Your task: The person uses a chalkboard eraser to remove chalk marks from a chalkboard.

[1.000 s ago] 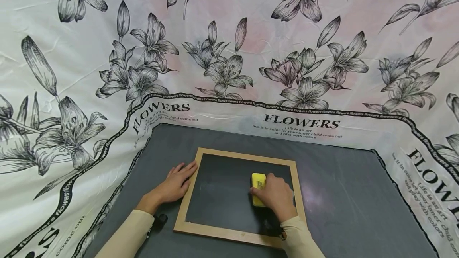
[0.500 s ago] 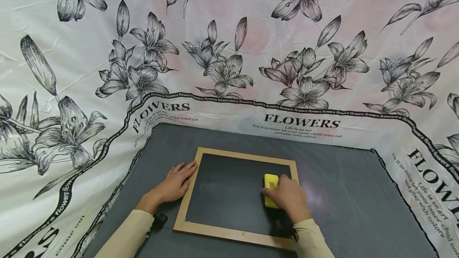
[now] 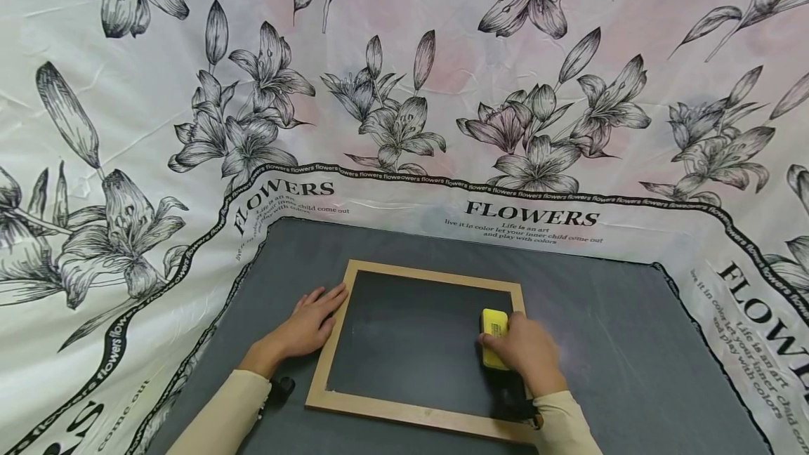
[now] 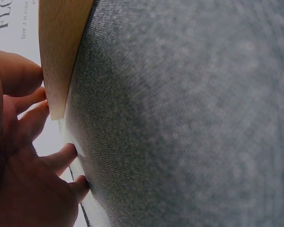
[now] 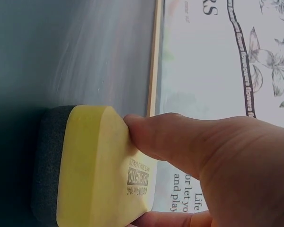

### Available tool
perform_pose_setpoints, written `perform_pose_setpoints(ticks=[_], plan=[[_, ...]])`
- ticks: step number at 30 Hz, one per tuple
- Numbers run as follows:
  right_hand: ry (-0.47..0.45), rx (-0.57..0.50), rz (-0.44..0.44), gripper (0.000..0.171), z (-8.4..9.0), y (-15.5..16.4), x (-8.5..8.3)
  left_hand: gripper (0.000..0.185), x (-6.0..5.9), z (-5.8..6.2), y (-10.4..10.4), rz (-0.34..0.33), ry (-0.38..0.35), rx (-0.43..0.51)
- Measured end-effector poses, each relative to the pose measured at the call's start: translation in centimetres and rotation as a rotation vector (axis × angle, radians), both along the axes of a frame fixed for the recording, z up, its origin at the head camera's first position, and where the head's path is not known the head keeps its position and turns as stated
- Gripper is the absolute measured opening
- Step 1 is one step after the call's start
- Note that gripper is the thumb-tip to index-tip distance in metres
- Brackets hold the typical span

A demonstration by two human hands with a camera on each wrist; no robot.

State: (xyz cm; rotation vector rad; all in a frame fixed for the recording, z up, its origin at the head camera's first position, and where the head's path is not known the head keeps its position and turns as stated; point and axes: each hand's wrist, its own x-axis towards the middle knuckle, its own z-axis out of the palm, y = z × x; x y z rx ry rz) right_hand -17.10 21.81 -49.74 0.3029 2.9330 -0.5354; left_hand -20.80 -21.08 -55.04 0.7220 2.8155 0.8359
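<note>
**Hands on the chalkboard: eraser now at the right edge**

Left hand [image 3: 302, 328] lies flat, fingers straight, on the grey mat [image 3: 607, 343], its fingertips touching the left side of the wooden frame [image 3: 333, 343]; the left wrist view confirms fingers against the wood. It sits where it sat a second ago, so the chalkboard [image 3: 411, 350] is braced and has not shifted.

Moving rightward, the dark writing surface shows only a faint pale haze near its middle; no legible marks are visible.

Right hand [image 3: 527, 353] grips the yellow eraser [image 3: 494, 335], thumb and fingers curled round its body, with the dark felt face pressed to the board. Over the last second this hand and eraser have travelled from the centre of the board to just beside the right side of the frame. In my judgement the wiping stroke has reached the end of its run across the board.

Behind the mat hangs a flower-printed cloth [image 3: 404, 90].
</note>
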Motion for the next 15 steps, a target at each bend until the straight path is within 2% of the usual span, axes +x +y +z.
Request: perform_pose_setpoints(ticks=[15], plan=[[-0.028, 0.007, -0.056, 0.065, 0.27, 0.85, 0.49, 0.057, -0.15, -0.21, -0.12, -0.001, 0.007, 0.001]])
